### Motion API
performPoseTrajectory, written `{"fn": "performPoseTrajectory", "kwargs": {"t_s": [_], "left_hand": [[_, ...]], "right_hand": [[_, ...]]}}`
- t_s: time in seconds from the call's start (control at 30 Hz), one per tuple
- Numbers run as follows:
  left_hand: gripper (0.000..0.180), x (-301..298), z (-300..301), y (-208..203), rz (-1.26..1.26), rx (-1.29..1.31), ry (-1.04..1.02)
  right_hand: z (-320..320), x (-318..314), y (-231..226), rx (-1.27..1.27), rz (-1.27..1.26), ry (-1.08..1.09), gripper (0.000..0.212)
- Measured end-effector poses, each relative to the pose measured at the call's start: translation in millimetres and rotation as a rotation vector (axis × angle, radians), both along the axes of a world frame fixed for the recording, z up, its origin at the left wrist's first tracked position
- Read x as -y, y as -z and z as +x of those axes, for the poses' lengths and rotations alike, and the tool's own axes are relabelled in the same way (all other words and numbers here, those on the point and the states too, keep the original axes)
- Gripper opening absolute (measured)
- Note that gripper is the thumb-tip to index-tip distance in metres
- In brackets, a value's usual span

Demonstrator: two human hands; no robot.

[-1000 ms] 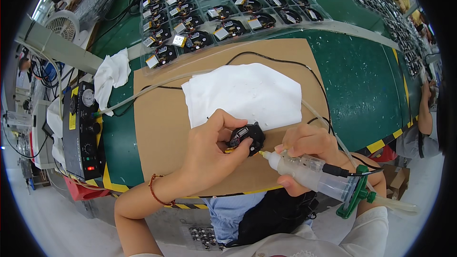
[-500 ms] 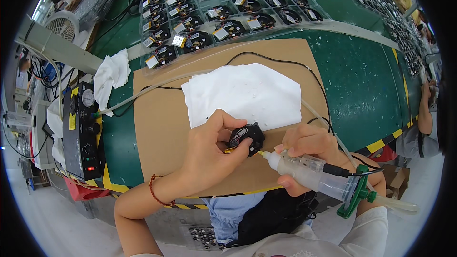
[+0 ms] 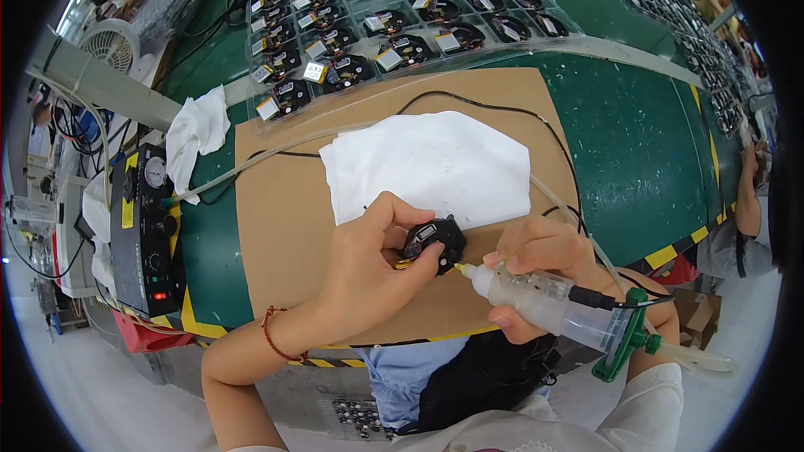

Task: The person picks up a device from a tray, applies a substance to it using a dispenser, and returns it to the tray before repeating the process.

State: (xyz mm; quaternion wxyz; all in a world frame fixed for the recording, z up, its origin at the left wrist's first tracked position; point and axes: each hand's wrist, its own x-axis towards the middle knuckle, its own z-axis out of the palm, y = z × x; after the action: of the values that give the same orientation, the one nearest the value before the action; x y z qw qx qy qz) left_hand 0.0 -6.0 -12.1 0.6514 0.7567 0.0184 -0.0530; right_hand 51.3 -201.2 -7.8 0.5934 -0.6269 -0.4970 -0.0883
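Pinched between the thumb and fingers of my left hand [image 3: 373, 259] is a small round black electronic housing [image 3: 437, 243], tilted, with parts of its inside showing. My right hand [image 3: 544, 268] is wrapped round a clear dispensing syringe [image 3: 536, 297] with a green cap clamp [image 3: 621, 336] at its back end. The syringe's yellow needle tip [image 3: 459, 268] meets or nearly meets the housing's lower right edge; I cannot tell whether they touch. Both hands are above a brown cardboard sheet [image 3: 285, 243], just in front of a folded white cloth [image 3: 427, 163].
A clear compartment tray [image 3: 377, 75] of similar black units with silvery cells spans the far side. At left stands a black dispenser box [image 3: 144, 243] with a gauge. A crumpled white cloth [image 3: 198, 134] lies behind it. Tube and black cable [image 3: 548, 130] loop across the cardboard.
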Motion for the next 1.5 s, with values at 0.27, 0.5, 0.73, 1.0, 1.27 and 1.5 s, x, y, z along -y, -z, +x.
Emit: {"fn": "performPoseTrajectory", "kwargs": {"t_s": [0.27,0.5,0.73,1.0,1.27,1.5], "left_hand": [[0.024,0.0,0.4,-0.7,-0.002,0.001,0.012],[0.024,1.5,-0.8,-1.0,-0.009,-0.002,0.005],[0.023,0.4,0.0,1.1,0.058,0.073,0.022],[0.022,0.5,-1.3,1.9,0.079,0.092,0.031],[0.022,0.5,-1.4,4.3,0.102,0.117,0.025],[0.022,1.4,-0.6,2.5,0.084,0.114,0.023]], "right_hand": [[-1.0,0.0,0.7,-0.005,-0.007,0.015,0.045],[2.1,3.4,-0.8,-0.012,0.014,0.030,0.047],[2.3,2.9,4.6,-0.009,-0.044,0.106,0.049],[2.9,1.8,7.2,0.017,-0.058,0.131,0.048],[2.3,1.1,6.6,0.017,-0.070,0.135,0.047],[1.7,2.4,6.3,-0.003,-0.078,0.147,0.047]]}}
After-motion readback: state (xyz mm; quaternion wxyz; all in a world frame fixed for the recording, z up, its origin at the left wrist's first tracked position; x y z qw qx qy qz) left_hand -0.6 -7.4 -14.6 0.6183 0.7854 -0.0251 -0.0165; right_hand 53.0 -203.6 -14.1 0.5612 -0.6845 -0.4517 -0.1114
